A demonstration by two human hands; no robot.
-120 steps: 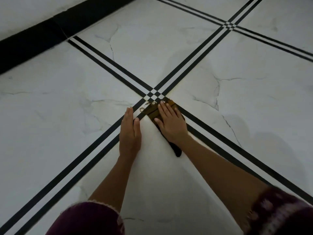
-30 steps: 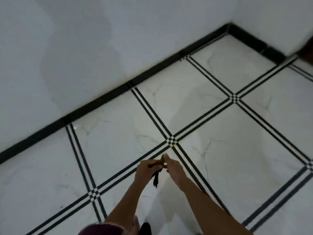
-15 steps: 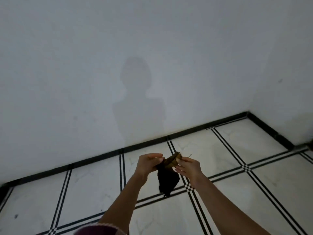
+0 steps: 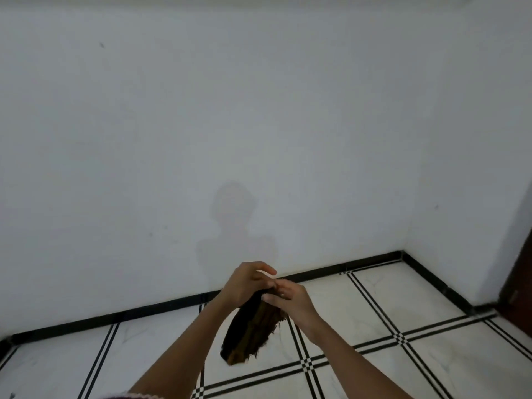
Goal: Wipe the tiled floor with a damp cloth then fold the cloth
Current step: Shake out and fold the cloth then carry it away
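Note:
A dark brown cloth (image 4: 251,332) with lighter stripes hangs in the air in front of me, well above the white tiled floor (image 4: 374,306). My left hand (image 4: 247,283) pinches its top edge from the left, fingers partly spread. My right hand (image 4: 290,298) grips the same top edge from the right, touching the left hand. The cloth droops down and to the left between my forearms, its lower edge frayed.
A white wall (image 4: 259,125) with a black skirting strip (image 4: 115,315) stands ahead and meets a second wall at the right corner. A dark door frame (image 4: 518,277) is at the far right. Black double lines cross the floor tiles.
I have risen from the floor; the view tilted up to the wall. The cloth left the tile and is lifted with both hands; it now hangs wider and lower than half a second ago.

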